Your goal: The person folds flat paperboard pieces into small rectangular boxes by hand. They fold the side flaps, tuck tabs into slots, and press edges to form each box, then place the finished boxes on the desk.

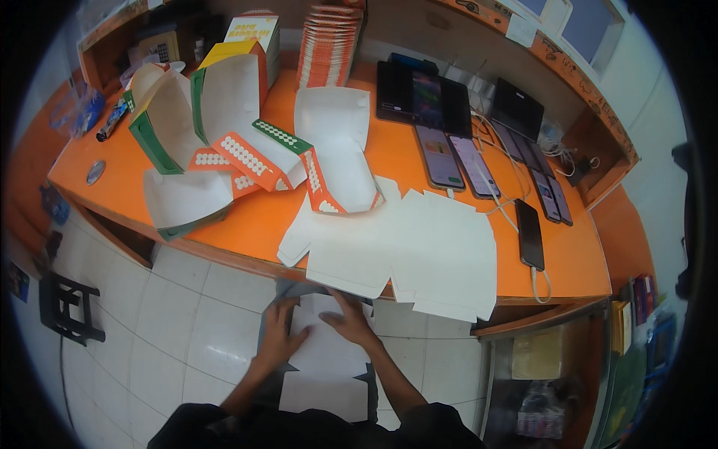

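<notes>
Gripping the far edges of a mostly flat card blank [329, 355] between left hand [280, 337] and right hand [351, 323], with several boxes [168, 116] already formed ahead-left and flat sheets [419, 247] left unfolded ahead-right.

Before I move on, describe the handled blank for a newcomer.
Find the orange desk; below its front edge, bottom centre, lies a white cardboard box blank. The left hand and right hand touch it, unlike the flat white cardboard on the desk.

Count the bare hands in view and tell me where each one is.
2: the left hand at the upper left edge of the notched white carton blank, and the right hand at its upper right edge. No other hand shows.
</notes>
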{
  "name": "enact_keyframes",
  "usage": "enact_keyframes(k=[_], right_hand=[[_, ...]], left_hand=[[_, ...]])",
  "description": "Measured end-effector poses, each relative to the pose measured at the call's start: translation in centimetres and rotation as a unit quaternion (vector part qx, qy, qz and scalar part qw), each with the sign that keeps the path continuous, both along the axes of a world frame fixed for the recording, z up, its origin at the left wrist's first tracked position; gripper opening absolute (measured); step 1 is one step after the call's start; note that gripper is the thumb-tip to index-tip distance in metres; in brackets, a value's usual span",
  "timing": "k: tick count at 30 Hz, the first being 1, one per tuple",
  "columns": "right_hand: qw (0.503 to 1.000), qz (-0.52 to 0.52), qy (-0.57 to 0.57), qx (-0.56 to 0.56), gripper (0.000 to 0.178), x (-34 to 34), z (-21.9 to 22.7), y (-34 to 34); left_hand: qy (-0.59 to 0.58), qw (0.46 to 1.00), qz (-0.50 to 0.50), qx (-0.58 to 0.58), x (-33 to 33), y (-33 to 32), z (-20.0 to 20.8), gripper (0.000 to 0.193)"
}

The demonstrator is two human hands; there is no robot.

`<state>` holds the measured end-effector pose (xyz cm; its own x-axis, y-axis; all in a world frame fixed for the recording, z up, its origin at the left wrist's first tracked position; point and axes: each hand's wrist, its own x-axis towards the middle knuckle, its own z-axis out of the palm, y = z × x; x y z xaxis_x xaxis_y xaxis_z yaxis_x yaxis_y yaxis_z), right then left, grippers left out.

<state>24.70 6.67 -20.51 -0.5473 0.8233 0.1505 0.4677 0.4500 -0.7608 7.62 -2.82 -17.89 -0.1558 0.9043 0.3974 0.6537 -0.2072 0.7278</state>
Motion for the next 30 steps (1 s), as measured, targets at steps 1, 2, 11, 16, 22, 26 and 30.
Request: enact_keyframes(k=[1, 2, 11, 16, 22, 26, 30], right_hand=[[0.998, -0.012, -0.063, 0.012, 0.064, -0.6, -1.0, 0.0], [0.997, -0.009, -0.058, 0.050, 0.061, -1.0, -1.5, 0.0], [0.992, 0.019, 0.115, -0.056, 0.033, -2.1, 1.2, -0.3], [0.989, -0.060, 0.131, 0.045, 0.045, -1.2, 2.8, -1.7], [0.987, -0.073, 0.110, 0.091, 0.047, -0.5, 2.9, -2.0], [0.987, -0.065, 0.114, 0.088, 0.045, -0.4, 2.8, -2.2], [0.982, -0.063, 0.122, 0.128, 0.045, -0.5, 3.7, -2.6]], left_hand=[[-0.032, 0.997, 0.010, -0.075, 0.2, -0.5, -1.3, 0.055], [-0.001, 0.997, 0.016, -0.077, 0.3, -1.1, -2.2, 0.063], [-0.167, 0.982, 0.051, -0.068, -0.1, -0.4, -2.2, 0.029], [-0.241, 0.969, 0.045, -0.035, 1.3, 0.4, -1.3, 0.017], [-0.248, 0.967, 0.045, -0.043, 1.9, 0.1, -0.8, 0.018], [-0.249, 0.967, 0.054, -0.032, 1.7, 0.1, -0.1, 0.018], [-0.109, 0.992, 0.066, 0.025, 1.2, 0.2, 0.9, 0.017]])
